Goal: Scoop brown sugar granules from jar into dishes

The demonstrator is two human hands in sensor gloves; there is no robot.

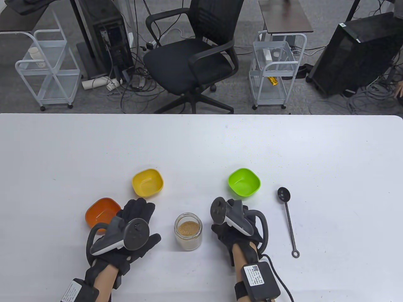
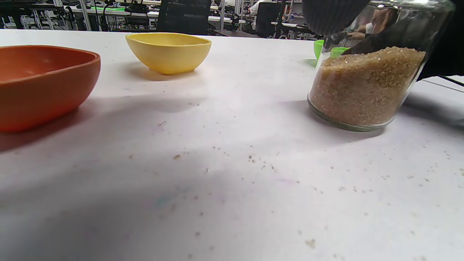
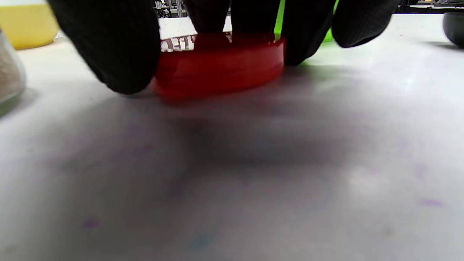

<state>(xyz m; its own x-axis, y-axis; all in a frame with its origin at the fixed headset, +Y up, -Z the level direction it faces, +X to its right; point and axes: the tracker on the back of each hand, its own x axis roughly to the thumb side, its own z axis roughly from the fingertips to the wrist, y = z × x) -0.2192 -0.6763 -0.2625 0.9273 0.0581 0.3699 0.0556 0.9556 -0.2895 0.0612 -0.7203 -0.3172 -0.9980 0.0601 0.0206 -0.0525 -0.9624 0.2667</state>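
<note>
The long-handled black scoop [image 1: 288, 220] lies on the counter [image 1: 201, 144] just right of the right hand [image 1: 234, 225], handle toward the person. That hand grips a red lid [image 3: 221, 65] against the counter. The left hand [image 1: 132, 232] rests open beside the open sugar jar [image 1: 188, 231].

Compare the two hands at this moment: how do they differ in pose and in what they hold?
The left hand lies open, fingers spread flat, holding nothing; the right hand curls its fingers round a red lid at the table. The left sits beside the orange dish, the right below the green dish. Both flank the open jar.
</note>
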